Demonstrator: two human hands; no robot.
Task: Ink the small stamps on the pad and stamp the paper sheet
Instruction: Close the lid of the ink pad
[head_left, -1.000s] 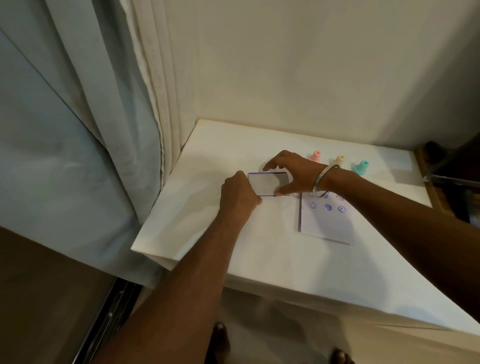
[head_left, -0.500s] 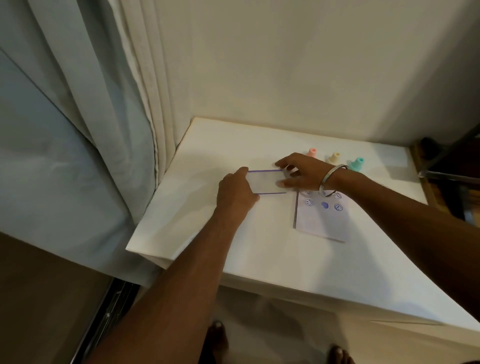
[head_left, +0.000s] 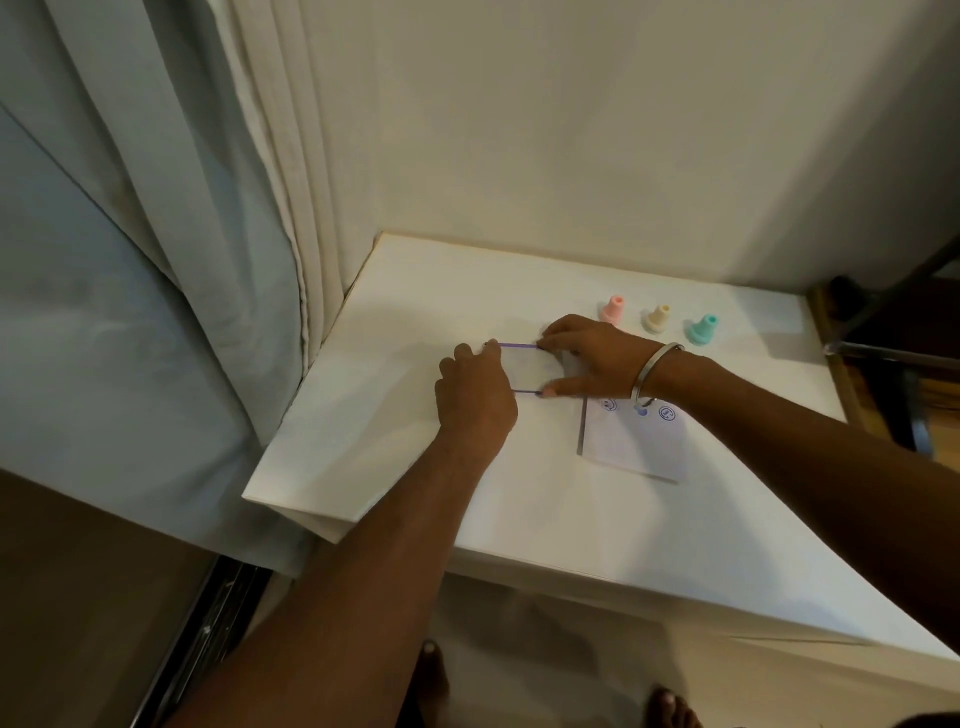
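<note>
Here | left hand (head_left: 475, 395) fingers grip ink pad (head_left: 530, 366) left edge | right hand (head_left: 592, 356) pinches right edge | paper sheet (head_left: 631, 441) just beside

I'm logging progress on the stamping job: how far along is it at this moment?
Done: the paper sheet already carries a few blue prints near its top edge. In hand: both the left hand and right hand hold the ink pad by its ends. Left: the pink stamp, cream stamp and teal stamp stand untouched behind it; most of the sheet is blank.
</note>
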